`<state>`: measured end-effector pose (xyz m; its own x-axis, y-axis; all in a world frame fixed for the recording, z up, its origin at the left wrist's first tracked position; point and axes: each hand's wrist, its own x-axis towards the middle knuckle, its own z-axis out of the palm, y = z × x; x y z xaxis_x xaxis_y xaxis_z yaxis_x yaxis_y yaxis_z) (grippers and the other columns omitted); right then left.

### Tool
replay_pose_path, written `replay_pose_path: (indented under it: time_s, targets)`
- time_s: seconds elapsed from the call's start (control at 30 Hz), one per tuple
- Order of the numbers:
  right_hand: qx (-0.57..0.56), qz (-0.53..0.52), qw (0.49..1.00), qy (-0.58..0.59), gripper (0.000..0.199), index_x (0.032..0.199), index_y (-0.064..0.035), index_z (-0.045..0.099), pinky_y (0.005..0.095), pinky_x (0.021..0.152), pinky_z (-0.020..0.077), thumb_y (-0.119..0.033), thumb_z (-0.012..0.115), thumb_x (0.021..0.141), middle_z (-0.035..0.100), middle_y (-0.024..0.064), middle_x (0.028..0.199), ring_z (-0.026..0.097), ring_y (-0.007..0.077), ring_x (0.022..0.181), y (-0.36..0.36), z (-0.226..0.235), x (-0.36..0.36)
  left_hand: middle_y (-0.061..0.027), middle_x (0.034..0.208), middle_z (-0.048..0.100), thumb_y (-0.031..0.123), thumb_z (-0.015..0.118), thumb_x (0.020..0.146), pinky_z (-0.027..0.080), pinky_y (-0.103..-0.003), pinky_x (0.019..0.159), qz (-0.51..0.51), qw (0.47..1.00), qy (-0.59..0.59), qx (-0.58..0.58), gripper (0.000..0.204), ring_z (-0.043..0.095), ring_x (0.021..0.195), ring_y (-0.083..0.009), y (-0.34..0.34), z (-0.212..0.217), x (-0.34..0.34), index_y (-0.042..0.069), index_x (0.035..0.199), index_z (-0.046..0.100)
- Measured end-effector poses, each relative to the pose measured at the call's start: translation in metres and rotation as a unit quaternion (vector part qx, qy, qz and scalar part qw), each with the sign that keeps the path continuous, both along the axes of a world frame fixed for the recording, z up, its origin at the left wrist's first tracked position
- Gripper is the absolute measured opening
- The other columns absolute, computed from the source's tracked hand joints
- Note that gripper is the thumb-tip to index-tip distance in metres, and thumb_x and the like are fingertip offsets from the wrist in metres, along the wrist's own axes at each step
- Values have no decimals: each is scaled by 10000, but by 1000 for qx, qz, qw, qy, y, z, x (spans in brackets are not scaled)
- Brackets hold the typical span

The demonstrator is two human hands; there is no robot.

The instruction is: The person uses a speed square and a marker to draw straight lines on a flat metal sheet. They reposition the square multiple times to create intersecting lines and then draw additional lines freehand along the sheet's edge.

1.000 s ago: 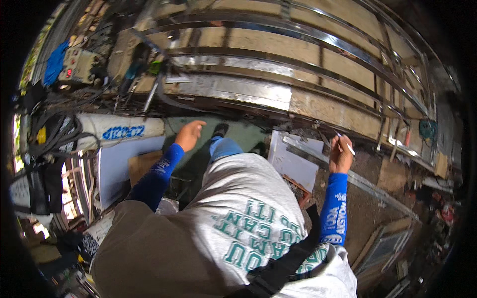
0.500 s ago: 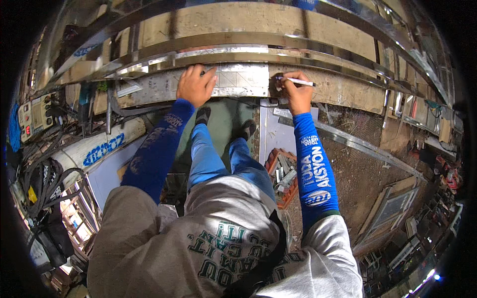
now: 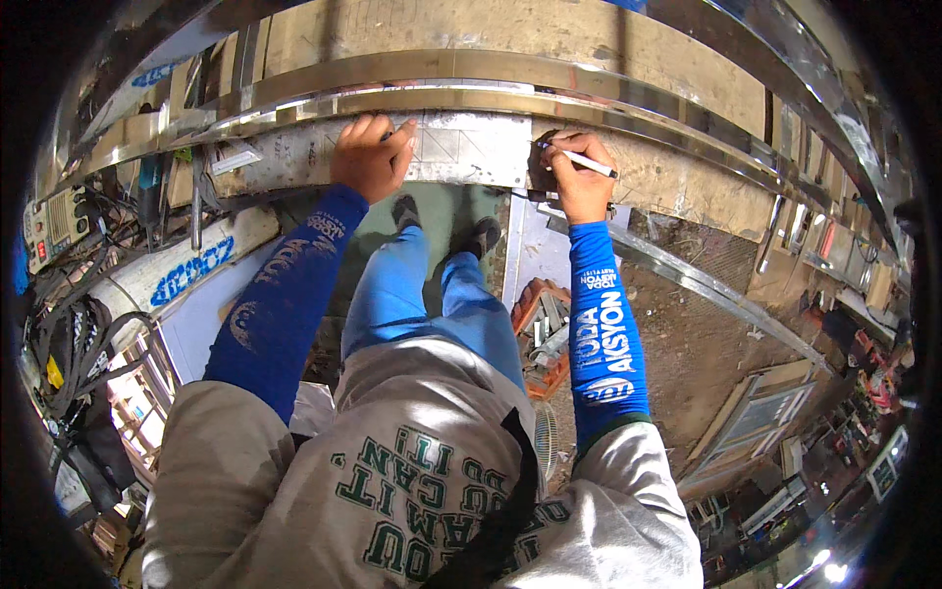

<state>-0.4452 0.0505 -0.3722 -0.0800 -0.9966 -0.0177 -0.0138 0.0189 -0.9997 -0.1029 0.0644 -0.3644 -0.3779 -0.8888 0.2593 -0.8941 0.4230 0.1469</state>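
A pale metal sheet (image 3: pixel 473 147) with thin drawn lines lies along the bench edge in front of me. My left hand (image 3: pixel 373 159) rests on it with fingers curled; a small dark thing shows between them, too hidden to name. To the right, my right hand (image 3: pixel 583 179) grips a white marker pen (image 3: pixel 595 167) with a dark end. The pen's tip is just beyond the sheet's right end, over a dark patch on the wooden bench top (image 3: pixel 662 179). Whether the tip touches the surface I cannot tell.
Long shiny metal bars (image 3: pixel 432 101) run across the bench just beyond my hands. A control box (image 3: pixel 57 228) and tangled black cables (image 3: pixel 74 358) are at left, near a white cylinder (image 3: pixel 201 265). An orange crate (image 3: pixel 546 381) of metal offcuts and a long metal strip (image 3: pixel 711 280) are at lower right.
The whole view has shifted slightly. My left hand has slid a little left along the sheet, its fingers more curled. My right hand keeps the marker pen near the sheet's right end.
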Motion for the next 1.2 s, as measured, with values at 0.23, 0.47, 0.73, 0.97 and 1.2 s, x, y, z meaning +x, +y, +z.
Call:
replay_pose_path:
  time_s: [0.23,0.47,0.73,0.97,1.2]
  targets:
    - [-22,14,999,43,91,896,14,702,322,848,572,22,784,858,767,129,983,716,184,912,2,3,0,-60,930,600,281,773,906,489,-489,753,-21,999,12,-30,384,624,910,-313,1,-5,2,209,1281,734]
    - [-55,16,994,91,83,883,14,711,334,856,576,29,784,846,771,131,975,732,199,925,3,6,3,-63,933,609,276,780,897,487,-498,741,-26,998,21,-44,383,622,903,-321,-2,-11,2,212,1272,733]
    - [-58,20,996,65,93,896,22,714,326,864,567,21,802,865,771,139,992,721,198,923,5,0,1,-59,927,601,258,802,896,481,-484,720,-25,999,13,-32,414,612,861,-313,-2,-5,0,218,1305,750]
    - [-36,3,998,47,92,904,27,704,320,871,565,33,790,872,764,135,1015,708,183,934,6,2,3,-56,918,581,255,791,907,477,-482,725,-25,999,28,-26,406,598,859,-313,-2,-6,-1,220,1309,742]
    - [-35,3,999,38,88,907,27,708,320,871,567,36,788,873,767,134,1019,712,183,930,7,4,5,-54,919,584,230,794,901,474,-481,721,-30,999,31,-30,423,600,857,-310,-2,-5,0,218,1318,727]
